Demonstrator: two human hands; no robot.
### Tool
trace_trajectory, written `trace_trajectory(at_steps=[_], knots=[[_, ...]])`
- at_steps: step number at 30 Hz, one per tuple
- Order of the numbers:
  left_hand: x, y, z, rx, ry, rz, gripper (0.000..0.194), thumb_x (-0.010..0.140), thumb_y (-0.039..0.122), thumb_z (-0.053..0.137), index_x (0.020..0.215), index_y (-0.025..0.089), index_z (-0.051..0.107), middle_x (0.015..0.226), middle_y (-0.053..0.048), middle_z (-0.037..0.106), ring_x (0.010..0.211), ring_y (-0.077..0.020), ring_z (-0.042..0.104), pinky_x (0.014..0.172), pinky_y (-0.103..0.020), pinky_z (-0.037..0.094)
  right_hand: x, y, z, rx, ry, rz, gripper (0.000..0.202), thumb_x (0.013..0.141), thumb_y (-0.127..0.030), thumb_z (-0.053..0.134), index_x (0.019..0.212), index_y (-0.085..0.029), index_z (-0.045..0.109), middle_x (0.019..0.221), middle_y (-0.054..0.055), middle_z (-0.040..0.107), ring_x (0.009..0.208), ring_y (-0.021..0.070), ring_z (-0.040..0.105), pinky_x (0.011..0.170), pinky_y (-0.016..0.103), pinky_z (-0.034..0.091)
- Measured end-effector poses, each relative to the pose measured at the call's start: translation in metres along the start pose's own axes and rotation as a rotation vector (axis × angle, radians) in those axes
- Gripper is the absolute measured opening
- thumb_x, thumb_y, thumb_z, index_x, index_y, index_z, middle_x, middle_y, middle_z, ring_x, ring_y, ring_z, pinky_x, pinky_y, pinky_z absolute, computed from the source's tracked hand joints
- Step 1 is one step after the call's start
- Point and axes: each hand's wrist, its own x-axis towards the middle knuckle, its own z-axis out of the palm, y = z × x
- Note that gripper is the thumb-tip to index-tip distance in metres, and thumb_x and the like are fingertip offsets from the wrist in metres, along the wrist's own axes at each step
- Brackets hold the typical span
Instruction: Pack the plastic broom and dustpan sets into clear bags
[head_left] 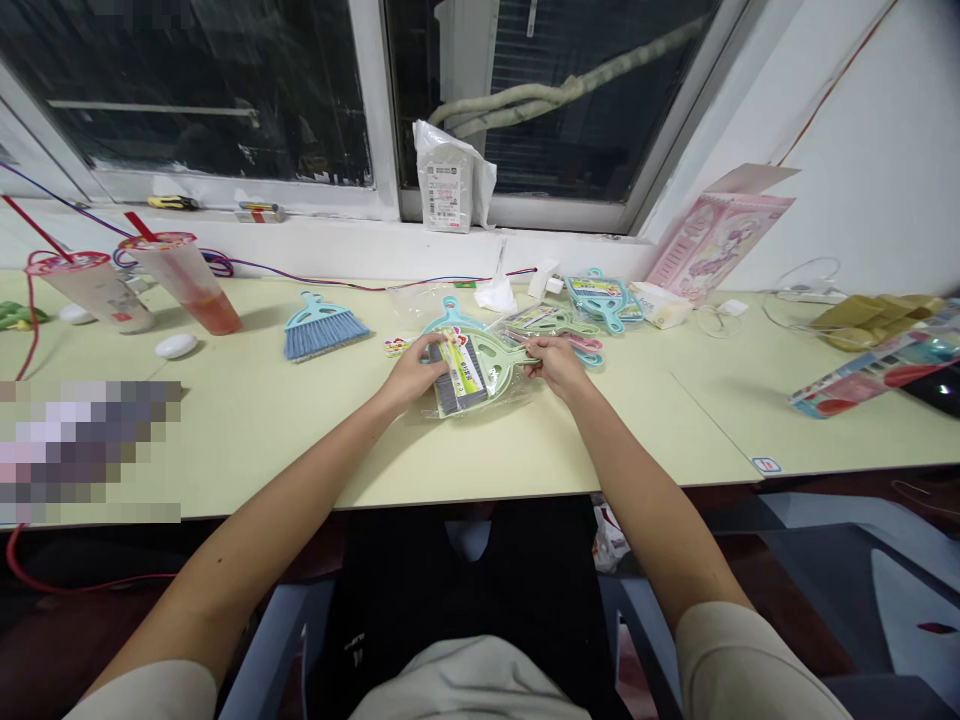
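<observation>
A green dustpan-and-brush set (491, 365) in clear wrapping, with a bright label and grey bristles, is held over the middle of the table. My left hand (412, 375) grips its bristle end, thumb on top. At the handle end, my right hand (556, 366) has its fingers closed round the wrapped handle. Behind it lie a blue dustpan (450, 315) and another green set (547, 320), with pink and blue handles beside them. More wrapped blue sets (604, 297) rest farther back to the right. An unwrapped blue brush (325, 328) lies left of my hands.
Two drink cups (199, 290) with red straws and a white oval object (176, 346) are at the left. A pink box (716, 245), gold-coloured pieces (874, 318) and a clear package (877, 365) are at the right. The table's front edge (480, 498) runs below my forearms.
</observation>
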Motion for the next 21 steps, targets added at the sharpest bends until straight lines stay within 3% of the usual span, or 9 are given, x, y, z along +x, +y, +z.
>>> trace_trajectory(at_steps=[11,16,21], knots=[[-0.004,0.017,-0.004,-0.251,-0.126,-0.056,0.055,0.071,0.021,0.076,0.125,0.025,0.072,0.116,-0.008,0.071,0.088,-0.0211,0.069,0.063,-0.027,0.057,0.005,0.001,-0.004,0.054,0.034,0.063,0.003,0.083,-0.013,0.065,0.085,-0.015,0.066,0.061,0.001,0.061,0.047,0.0130,0.057,0.047,0.024,0.047],[0.001,0.015,-0.012,-0.408,-0.087,-0.067,0.055,0.073,0.017,0.072,0.127,0.023,0.065,0.094,-0.005,0.070,0.069,-0.0177,0.068,0.059,-0.032,0.059,0.008,0.000,-0.009,0.076,0.062,0.082,0.005,0.085,-0.010,0.061,0.087,-0.014,0.065,0.063,0.001,0.061,0.046,0.0126,0.057,0.046,0.024,0.047],[0.004,0.009,-0.014,-0.369,0.004,0.006,0.054,0.071,0.010,0.072,0.124,0.019,0.062,0.084,-0.002,0.067,0.062,-0.0154,0.066,0.060,-0.034,0.061,0.007,-0.004,-0.010,0.057,0.075,0.102,0.004,0.087,-0.010,0.063,0.088,-0.014,0.065,0.062,0.001,0.061,0.045,0.0125,0.057,0.046,0.024,0.048]])
